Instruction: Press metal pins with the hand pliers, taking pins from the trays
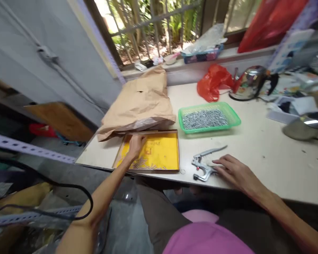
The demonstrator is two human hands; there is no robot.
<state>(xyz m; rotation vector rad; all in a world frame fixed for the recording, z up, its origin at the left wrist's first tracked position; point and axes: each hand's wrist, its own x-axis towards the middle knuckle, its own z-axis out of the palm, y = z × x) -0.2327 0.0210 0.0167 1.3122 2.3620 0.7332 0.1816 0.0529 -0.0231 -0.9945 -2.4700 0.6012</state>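
Note:
My left hand [136, 146] sits over a shallow brown-rimmed tray [148, 131] lined with yellow card, its fingers bunched. I cannot tell whether they hold anything. Small pale pieces [143, 165] lie along the tray's near side. My right hand [234, 171] rests on the pale tabletop [267, 148] with its fingers apart, touching the handle end of metal hand pliers [204, 165]. A green plastic tray [233, 114] of small grey metal parts stands beyond the pliers. A crumpled brown paper bag [137, 102] lies behind the yellow tray.
A red plastic bag [213, 84] and a steel kettle [247, 83] stand at the table's back, below a window ledge with bars. Assorted clutter fills the right end. A perforated metal rail [29, 148] and a black cable [69, 187] lie left of the table.

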